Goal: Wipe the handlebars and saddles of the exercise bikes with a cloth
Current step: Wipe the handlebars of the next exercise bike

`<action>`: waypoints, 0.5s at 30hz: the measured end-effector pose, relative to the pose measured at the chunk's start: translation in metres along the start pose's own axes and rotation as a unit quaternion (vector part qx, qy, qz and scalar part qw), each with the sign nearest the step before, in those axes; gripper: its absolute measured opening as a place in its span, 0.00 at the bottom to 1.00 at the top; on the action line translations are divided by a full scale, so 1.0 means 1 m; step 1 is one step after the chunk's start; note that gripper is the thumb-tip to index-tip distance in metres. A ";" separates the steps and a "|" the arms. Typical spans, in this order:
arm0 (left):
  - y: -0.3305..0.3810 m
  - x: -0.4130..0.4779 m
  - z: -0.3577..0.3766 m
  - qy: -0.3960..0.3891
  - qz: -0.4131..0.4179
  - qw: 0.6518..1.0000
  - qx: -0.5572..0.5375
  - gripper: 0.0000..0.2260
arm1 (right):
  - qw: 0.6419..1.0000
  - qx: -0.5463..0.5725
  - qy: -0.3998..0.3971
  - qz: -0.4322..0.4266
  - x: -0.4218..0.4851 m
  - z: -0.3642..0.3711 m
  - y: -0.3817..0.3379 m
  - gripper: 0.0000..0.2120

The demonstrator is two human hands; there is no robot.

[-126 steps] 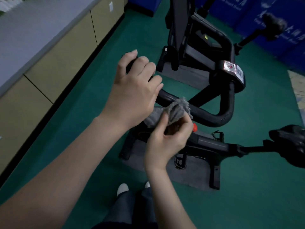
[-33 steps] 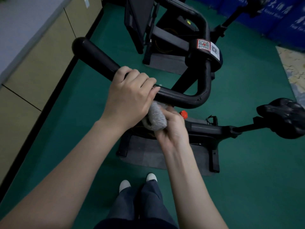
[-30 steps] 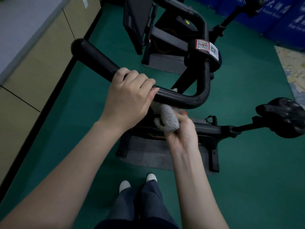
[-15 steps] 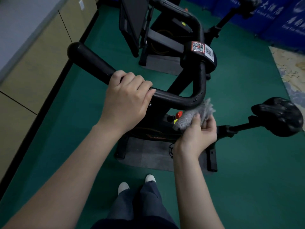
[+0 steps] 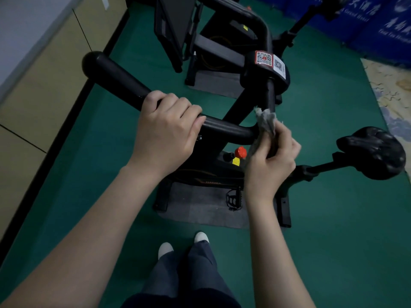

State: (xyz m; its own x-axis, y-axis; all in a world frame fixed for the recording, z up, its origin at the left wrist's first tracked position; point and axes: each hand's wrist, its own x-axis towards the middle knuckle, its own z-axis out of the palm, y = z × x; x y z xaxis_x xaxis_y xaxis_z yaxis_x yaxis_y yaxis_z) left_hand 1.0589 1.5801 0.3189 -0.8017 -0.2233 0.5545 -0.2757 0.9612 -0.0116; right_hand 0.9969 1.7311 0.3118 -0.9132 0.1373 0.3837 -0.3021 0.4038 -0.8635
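Note:
The near exercise bike's black handlebar [image 5: 115, 78] runs from upper left down to a bend at centre. My left hand [image 5: 165, 130] grips the bar just left of that bend. My right hand [image 5: 270, 156] holds a grey cloth [image 5: 265, 121] against the outer side of the bend, where the bar turns up toward the clamp with QR stickers [image 5: 269, 61]. The bike's black saddle [image 5: 371, 152] sticks out on its post at the right, apart from both hands.
A second black exercise bike [image 5: 213, 36] stands behind the first. A cabinet wall [image 5: 44, 85] lines the left side. Blue banners [image 5: 367, 16] hang at the back right. A patterned mat [image 5: 393, 92] lies at the right edge. My feet [image 5: 182, 243] stand on green floor.
My right hand carried the cloth from under the bar near my left hand rightward to the bend, then up onto its outer side. My left hand kept its grip.

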 end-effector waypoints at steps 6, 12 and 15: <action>0.000 0.000 0.001 0.004 0.001 1.000 0.003 0.16 | 0.981 -0.063 -0.139 -0.119 0.010 -0.015 -0.010 0.09; 0.001 -0.001 0.001 0.011 -0.004 1.000 0.004 0.16 | 0.965 -0.121 -0.201 -0.120 0.025 -0.005 -0.029 0.08; 0.001 -0.001 0.001 0.011 0.000 1.000 0.011 0.16 | 0.942 -0.102 -0.272 -0.172 0.008 0.012 -0.051 0.08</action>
State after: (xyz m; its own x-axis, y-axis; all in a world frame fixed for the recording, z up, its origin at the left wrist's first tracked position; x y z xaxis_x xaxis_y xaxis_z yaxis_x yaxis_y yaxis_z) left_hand 1.0586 1.5811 0.3178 -0.7901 -0.2201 0.5721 -0.2882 0.9571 -0.0298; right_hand 1.0014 1.7010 0.3548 -0.7932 -0.4933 0.3570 -0.5966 0.5125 -0.6176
